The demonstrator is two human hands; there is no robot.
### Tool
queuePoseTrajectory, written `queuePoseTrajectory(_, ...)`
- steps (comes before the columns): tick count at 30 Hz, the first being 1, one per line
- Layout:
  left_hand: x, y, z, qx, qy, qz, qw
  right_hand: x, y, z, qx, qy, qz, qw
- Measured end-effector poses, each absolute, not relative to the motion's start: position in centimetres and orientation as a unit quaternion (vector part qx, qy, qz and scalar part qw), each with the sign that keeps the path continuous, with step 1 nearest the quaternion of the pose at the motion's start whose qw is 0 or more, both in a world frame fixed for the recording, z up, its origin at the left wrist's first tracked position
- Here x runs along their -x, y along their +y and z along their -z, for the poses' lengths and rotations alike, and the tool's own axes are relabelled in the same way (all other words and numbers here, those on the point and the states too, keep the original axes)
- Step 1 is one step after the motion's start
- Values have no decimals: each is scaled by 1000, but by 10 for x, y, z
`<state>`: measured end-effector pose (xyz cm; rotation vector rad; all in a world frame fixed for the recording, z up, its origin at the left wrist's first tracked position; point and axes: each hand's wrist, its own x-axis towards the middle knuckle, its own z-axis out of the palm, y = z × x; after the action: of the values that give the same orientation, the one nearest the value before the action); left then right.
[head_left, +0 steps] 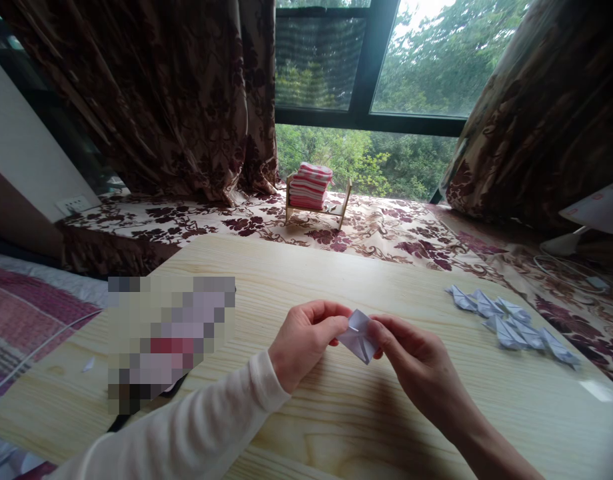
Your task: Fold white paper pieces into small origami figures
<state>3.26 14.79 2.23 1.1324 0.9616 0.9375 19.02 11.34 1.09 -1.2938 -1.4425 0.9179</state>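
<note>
A small folded piece of white paper (360, 341) is held up above the wooden table (226, 267), its creases meeting near the middle. My left hand (309, 340) pinches its left corner between thumb and fingers. On the opposite corner, my right hand (411, 353) grips it the same way. The fingertips behind the paper are partly hidden. Several folded white paper pieces (509, 332) with pointed ends lie grouped at the table's right side, apart from both hands.
A pixelated patch (171, 340) covers something on the table's left. A white paper scrap (88, 365) lies near it. Beyond the table, a small wooden rack (345, 205) holds folded pink-striped cloths (310, 187) on the patterned window seat. A lamp (566, 241) stands at the right.
</note>
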Motion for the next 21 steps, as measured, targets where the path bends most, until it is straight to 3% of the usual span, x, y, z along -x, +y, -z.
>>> queuePoseTrajectory(6, -30, 143, -18, -706, 350, -504, 354, -192, 115, -9, 542, -579, -375, 481)
queuePoseTrajectory(10, -28, 143, -17, -756, 330, -477, 305, -192, 115, -11, 540, -574, -386, 479)
queuePoseTrajectory(15, -28, 147, -18, -698, 373, -485, 371, -192, 111, -16, 521, -578, -432, 455)
queuePoseTrajectory(21, -29, 152, -22, -540, 408, -437, 592, -190, 113, -17, 515, -574, -423, 476)
